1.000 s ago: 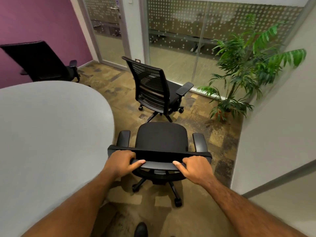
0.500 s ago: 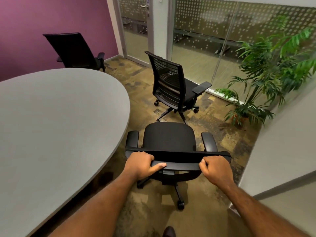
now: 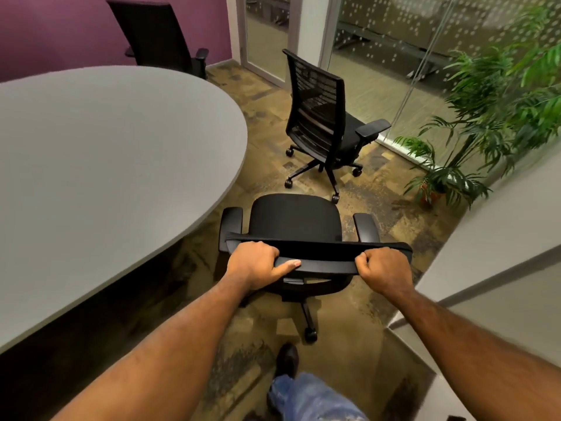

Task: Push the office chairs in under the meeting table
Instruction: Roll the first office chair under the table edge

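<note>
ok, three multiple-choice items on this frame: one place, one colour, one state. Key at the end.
1. The potted plant stands:
A. on a shelf
B. on the carpet by the glass wall
C. hung from a ceiling hook

2. The back wall behind the far office chair is:
A. white
B. green
C. purple

3. The held office chair is:
A. gripped at the top of its backrest by the left hand and the right hand
B. gripped by one armrest only
C. untouched

Key:
1 B, its pot sits on the floor at the foot of the glass, on the right.
2 C, the painted surface above that chair is plainly purple.
3 A, the fingers of both hands curl over the backrest's top edge, one near each end.
</note>
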